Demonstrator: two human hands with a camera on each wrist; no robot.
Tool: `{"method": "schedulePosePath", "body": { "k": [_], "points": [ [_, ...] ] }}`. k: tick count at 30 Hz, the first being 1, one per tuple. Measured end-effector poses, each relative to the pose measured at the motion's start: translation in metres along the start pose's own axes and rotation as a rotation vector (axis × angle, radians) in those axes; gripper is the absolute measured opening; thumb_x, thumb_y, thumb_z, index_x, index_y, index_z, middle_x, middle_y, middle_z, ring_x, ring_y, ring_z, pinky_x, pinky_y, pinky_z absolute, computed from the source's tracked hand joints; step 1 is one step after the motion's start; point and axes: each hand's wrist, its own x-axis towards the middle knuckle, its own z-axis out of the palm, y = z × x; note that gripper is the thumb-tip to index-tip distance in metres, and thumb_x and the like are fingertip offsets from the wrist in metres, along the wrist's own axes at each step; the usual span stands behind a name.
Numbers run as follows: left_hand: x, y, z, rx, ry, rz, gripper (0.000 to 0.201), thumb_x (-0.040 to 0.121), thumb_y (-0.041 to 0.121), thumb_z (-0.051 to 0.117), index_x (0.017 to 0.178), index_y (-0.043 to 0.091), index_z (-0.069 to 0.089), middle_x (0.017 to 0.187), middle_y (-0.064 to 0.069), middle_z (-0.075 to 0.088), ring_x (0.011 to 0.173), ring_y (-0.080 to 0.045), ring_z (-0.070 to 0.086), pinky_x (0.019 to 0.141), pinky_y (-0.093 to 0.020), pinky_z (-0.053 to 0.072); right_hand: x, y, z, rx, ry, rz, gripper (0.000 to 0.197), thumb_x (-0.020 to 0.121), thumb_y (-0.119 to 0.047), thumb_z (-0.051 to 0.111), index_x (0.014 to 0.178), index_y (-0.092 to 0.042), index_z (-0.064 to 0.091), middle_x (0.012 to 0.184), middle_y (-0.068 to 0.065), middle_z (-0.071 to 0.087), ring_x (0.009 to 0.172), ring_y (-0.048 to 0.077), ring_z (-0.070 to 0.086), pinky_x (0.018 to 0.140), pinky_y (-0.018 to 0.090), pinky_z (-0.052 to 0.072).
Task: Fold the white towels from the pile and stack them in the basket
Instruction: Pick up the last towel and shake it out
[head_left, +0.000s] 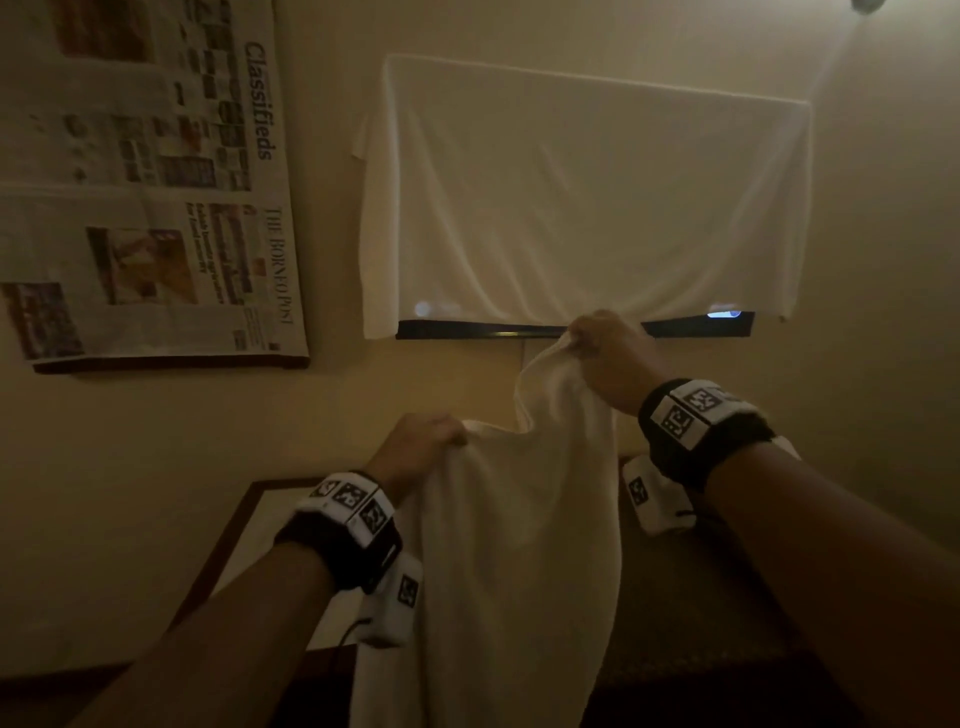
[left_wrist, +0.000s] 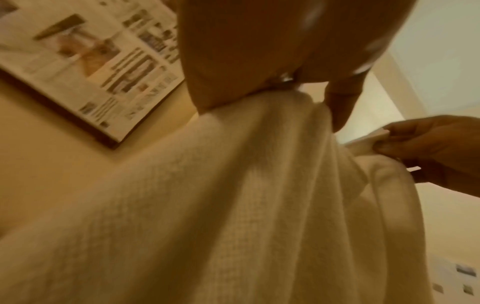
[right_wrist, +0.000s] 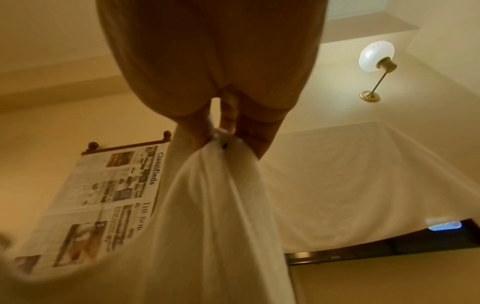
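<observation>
Two hands, left (head_left: 415, 447) and right (head_left: 613, 358), each pinch the hanging white towel (head_left: 519, 545), hiding the table (head_left: 244, 525) below.

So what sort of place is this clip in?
Probably a hotel or guest room: a cloth-draped wall-mounted screen, a newspaper hung on a wooden rod, and a brass wall lamp.

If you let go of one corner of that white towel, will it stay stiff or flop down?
Probably flop: the white towel already sags between the left hand and the right hand and hangs in soft folds. It seems light, since pinched fingers alone hold it up. It looks unlikely to slip, being textured.
</observation>
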Motion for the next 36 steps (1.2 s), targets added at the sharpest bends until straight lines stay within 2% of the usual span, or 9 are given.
{"method": "schedulePosePath", "body": {
  "k": [4, 7, 10, 12, 15, 21, 27, 32, 36],
  "points": [
    [0.014, 0.024, 0.0, 0.145, 0.017, 0.18, 0.03, 0.09, 0.029, 0.065, 0.067, 0.012, 0.059, 0.069, -0.008, 0.059, 0.067, -0.02, 0.053, 0.064, -0.034, 0.042, -0.017, -0.018, 0.016, 0.129, -0.319, -0.261, 0.015, 0.088, -0.016, 0.068, 0.095, -0.028, 0.074, 0.131, -0.002, 0.056, 0.118, 0.014, 0.053, 0.101, 0.033, 0.044],
    [0.011, 0.036, -0.001, 0.179, 0.04, 0.281, 0.026, 0.091, 0.031, 0.063, 0.074, 0.011, 0.064, 0.074, -0.01, 0.064, 0.071, -0.022, 0.06, 0.065, -0.035, 0.046, -0.036, -0.03, 0.049, 0.155, -0.499, -0.309, 0.02, 0.084, -0.014, 0.071, 0.1, -0.026, 0.077, 0.139, -0.004, 0.048, 0.114, 0.013, 0.053, 0.096, 0.032, 0.046],
    [0.002, 0.036, -0.009, 0.186, 0.059, 0.319, 0.02, 0.091, 0.025, 0.066, 0.073, 0.019, 0.065, 0.071, -0.001, 0.064, 0.068, -0.012, 0.058, 0.064, -0.028, 0.044, -0.04, -0.036, 0.071, 0.228, -0.429, -0.284, 0.021, 0.086, -0.011, 0.07, 0.106, -0.015, 0.074, 0.124, 0.003, 0.05, 0.107, 0.022, 0.054, 0.089, 0.034, 0.047],
    [-0.005, 0.029, -0.017, 0.171, 0.059, 0.331, 0.014, 0.089, 0.027, 0.07, 0.079, 0.017, 0.069, 0.073, 0.0, 0.066, 0.068, -0.009, 0.058, 0.065, -0.029, 0.047, -0.035, -0.04, 0.076, 0.113, -0.31, -0.322, 0.022, 0.087, -0.011, 0.066, 0.107, -0.014, 0.073, 0.102, 0.001, 0.048, 0.093, 0.025, 0.054, 0.076, 0.029, 0.042],
    [-0.017, 0.012, -0.026, 0.101, 0.057, 0.347, 0.012, 0.089, 0.026, 0.071, 0.085, 0.015, 0.069, 0.075, 0.005, 0.064, 0.069, -0.006, 0.056, 0.064, -0.023, 0.045, -0.026, -0.05, 0.075, -0.028, -0.18, -0.346, 0.019, 0.087, -0.014, 0.061, 0.102, -0.016, 0.072, 0.092, -0.003, 0.041, 0.08, 0.023, 0.052, 0.063, 0.028, 0.038],
    [-0.044, -0.053, -0.044, 0.17, 0.028, 0.145, 0.027, 0.087, 0.038, 0.069, 0.09, 0.011, 0.07, 0.081, -0.008, 0.069, 0.071, -0.023, 0.065, 0.068, -0.048, 0.055, -0.003, -0.071, 0.059, -0.055, 0.049, -0.341, 0.019, 0.088, -0.016, 0.058, 0.102, -0.019, 0.07, 0.096, -0.004, 0.048, 0.08, 0.017, 0.049, 0.067, 0.027, 0.033],
    [-0.062, -0.109, -0.06, 0.275, 0.012, -0.03, 0.027, 0.083, 0.047, 0.072, 0.1, 0.026, 0.072, 0.094, 0.004, 0.072, 0.083, -0.012, 0.067, 0.079, -0.04, 0.056, 0.015, -0.066, 0.049, -0.128, 0.149, -0.231, 0.016, 0.09, -0.015, 0.057, 0.101, -0.012, 0.068, 0.096, -0.001, 0.046, 0.079, 0.024, 0.051, 0.065, 0.03, 0.04],
    [-0.072, -0.144, -0.08, 0.517, -0.103, -0.131, 0.025, 0.086, 0.043, 0.066, 0.069, 0.027, 0.058, 0.076, 0.003, 0.062, 0.07, -0.013, 0.056, 0.061, -0.028, 0.038, 0.017, -0.041, 0.044, -0.196, 0.14, -0.097, 0.017, 0.092, -0.019, 0.057, 0.105, -0.012, 0.067, 0.103, 0.002, 0.048, 0.081, 0.023, 0.047, 0.07, 0.028, 0.034],
    [-0.072, -0.155, -0.112, 0.538, -0.013, -0.155, 0.035, 0.093, 0.027, 0.063, 0.061, 0.022, 0.053, 0.065, 0.001, 0.053, 0.06, -0.014, 0.049, 0.056, -0.028, 0.032, 0.004, -0.014, 0.052, -0.253, 0.061, -0.025, 0.021, 0.092, -0.02, 0.057, 0.11, -0.016, 0.067, 0.109, 0.005, 0.05, 0.091, 0.031, 0.055, 0.072, 0.03, 0.036]
  ]
}}
